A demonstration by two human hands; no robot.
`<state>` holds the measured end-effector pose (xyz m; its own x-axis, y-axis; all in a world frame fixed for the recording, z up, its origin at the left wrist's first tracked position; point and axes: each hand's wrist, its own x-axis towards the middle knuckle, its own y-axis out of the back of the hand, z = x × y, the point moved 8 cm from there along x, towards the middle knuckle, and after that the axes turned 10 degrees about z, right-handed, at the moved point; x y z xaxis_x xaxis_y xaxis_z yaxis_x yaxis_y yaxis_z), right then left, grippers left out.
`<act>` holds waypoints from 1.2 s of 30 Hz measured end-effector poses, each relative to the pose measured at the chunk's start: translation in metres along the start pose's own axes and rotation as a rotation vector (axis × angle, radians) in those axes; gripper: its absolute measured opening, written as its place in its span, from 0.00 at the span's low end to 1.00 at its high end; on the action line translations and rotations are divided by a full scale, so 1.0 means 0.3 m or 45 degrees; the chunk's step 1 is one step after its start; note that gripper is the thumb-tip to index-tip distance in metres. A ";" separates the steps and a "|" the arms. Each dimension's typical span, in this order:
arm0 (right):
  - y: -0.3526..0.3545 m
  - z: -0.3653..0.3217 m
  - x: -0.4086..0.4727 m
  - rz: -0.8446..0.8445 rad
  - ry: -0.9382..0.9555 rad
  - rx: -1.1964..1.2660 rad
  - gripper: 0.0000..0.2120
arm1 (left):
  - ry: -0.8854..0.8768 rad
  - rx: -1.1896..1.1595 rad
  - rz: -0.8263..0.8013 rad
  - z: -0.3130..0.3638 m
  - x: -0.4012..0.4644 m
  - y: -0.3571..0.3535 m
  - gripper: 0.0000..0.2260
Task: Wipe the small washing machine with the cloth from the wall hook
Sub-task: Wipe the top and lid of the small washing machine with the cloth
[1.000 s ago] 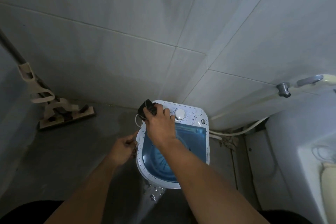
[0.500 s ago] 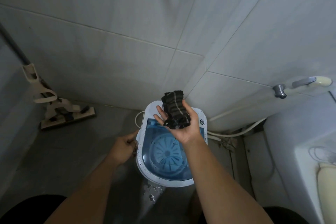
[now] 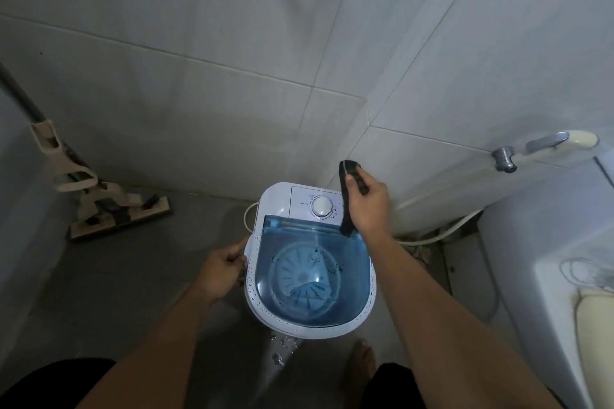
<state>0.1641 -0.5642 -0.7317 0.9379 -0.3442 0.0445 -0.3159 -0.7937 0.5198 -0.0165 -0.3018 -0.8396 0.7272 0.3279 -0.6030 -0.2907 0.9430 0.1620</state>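
A small white washing machine (image 3: 265, 315) with a see-through blue lid and a white dial stands on the floor below me, in the corner of the tiled walls. My right hand (image 3: 368, 206) is above the machine's back right corner and grips a folded black cloth (image 3: 345, 202), which hangs edge-on down to the lid's rear edge. My left hand (image 3: 221, 271) grips the machine's left rim. Dark specks lie on the lid and along the white rim.
A flat mop (image 3: 109, 209) leans against the left wall with its head on the grey floor. A tap (image 3: 505, 156) and a white hose (image 3: 442, 229) sit on the right wall. A white fixture (image 3: 548, 276) fills the right side. My bare foot (image 3: 360, 362) stands near the machine's front.
My right hand has turned from palm-up to palm-down and moved right, so the cloth now hangs at the back right corner. The left hand stays on the rim.
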 end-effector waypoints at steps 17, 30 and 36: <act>0.080 0.094 -0.146 -0.315 0.691 -0.698 0.20 | -0.029 0.037 -0.021 0.009 -0.006 0.001 0.19; 0.011 0.079 -0.117 -0.248 0.733 -0.754 0.21 | -0.007 0.028 -0.003 0.020 -0.022 -0.014 0.18; 0.045 0.088 -0.022 -0.133 0.458 -0.722 0.21 | -0.018 0.055 -0.006 0.024 -0.022 -0.010 0.18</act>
<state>0.1498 -0.5859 -0.7476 0.9798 -0.0141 0.1997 -0.1890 -0.3941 0.8994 -0.0159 -0.3065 -0.8306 0.7371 0.3241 -0.5931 -0.2605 0.9460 0.1931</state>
